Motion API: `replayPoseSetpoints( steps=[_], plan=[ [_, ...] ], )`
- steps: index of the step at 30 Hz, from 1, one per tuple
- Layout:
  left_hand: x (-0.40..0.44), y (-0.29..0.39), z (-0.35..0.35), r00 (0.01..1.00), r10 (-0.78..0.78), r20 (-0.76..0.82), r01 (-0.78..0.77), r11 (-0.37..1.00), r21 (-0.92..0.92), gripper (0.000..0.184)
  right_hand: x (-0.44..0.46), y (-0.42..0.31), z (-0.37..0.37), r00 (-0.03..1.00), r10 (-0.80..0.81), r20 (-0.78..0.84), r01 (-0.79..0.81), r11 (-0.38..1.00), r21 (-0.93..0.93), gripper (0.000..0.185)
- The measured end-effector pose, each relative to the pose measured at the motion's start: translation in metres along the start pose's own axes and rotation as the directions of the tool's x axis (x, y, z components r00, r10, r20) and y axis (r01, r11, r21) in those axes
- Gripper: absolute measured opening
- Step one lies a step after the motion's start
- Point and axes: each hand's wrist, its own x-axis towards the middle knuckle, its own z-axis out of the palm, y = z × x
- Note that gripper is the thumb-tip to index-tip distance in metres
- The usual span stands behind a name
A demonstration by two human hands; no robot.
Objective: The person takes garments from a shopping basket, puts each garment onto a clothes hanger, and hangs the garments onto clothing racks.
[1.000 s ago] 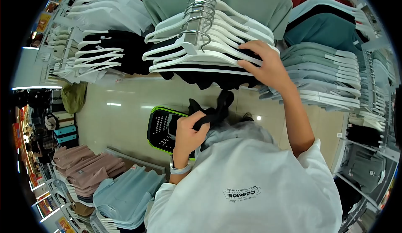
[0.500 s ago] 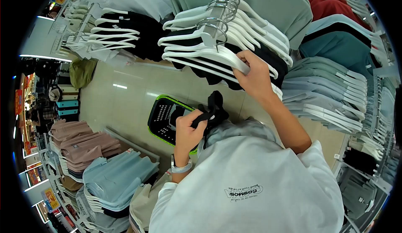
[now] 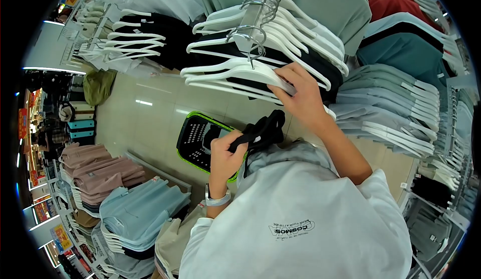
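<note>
My right hand [image 3: 299, 94] is closed around the shoulder of a white hanger [image 3: 240, 71] at the near end of a metal rail [image 3: 253, 21]. Another white hanger lies close against it, and their hooks are by the rail's tip; whether they still rest on it I cannot tell. Black garments [image 3: 325, 73] hang on white hangers just behind. In my left hand [image 3: 226, 154], which wears a wristband, is a bunched black garment [image 3: 265, 128], its loose end sticking out to the right. Beyond that hand, a black basket with a green rim [image 3: 188, 151] sits on the floor.
Grey-green shirts [image 3: 330, 8] hang behind the rail. Racks of grey shirts [image 3: 386, 103] and teal shirts [image 3: 401, 58] stand to the right. Pink shirts [image 3: 102, 174] and light blue shirts [image 3: 140, 214] hang at lower left. Tiled floor [image 3: 143, 113] lies between the racks.
My right hand has drawn the front hangers left and nearer, widening the gap to those behind. The black garment in my left hand has swung to the right.
</note>
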Motion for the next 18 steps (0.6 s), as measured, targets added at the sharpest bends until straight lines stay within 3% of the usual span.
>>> replayPoseSetpoints(
  steps=[3,6,10,13,18],
  plan=[
    [-0.001,0.0,0.001,1.0,0.008,0.009,-0.008,1.0,0.001,0.007,0.002,0.003,-0.002,0.999,0.033,0.007,-0.033,0.999,0.022,0.027],
    [-0.002,0.0,0.001,1.0,0.012,0.004,-0.012,1.0,0.006,0.007,0.007,0.001,-0.006,0.983,-0.158,-0.091,0.143,0.979,-0.146,0.027],
    [-0.004,0.0,0.001,1.0,0.01,0.005,-0.01,1.0,0.008,0.007,0.007,0.013,-0.002,0.978,-0.161,-0.135,0.139,0.978,-0.156,0.022],
    [-0.006,-0.001,0.0,1.0,0.012,0.001,-0.012,1.0,0.005,0.007,0.007,0.003,0.004,0.98,0.05,-0.195,-0.046,0.999,0.025,0.023],
    [-0.011,-0.004,-0.002,1.0,0.019,-0.004,-0.019,1.0,0.004,0.007,0.016,0.003,0.006,0.97,0.057,-0.237,-0.07,0.996,-0.051,0.027]
  ],
)
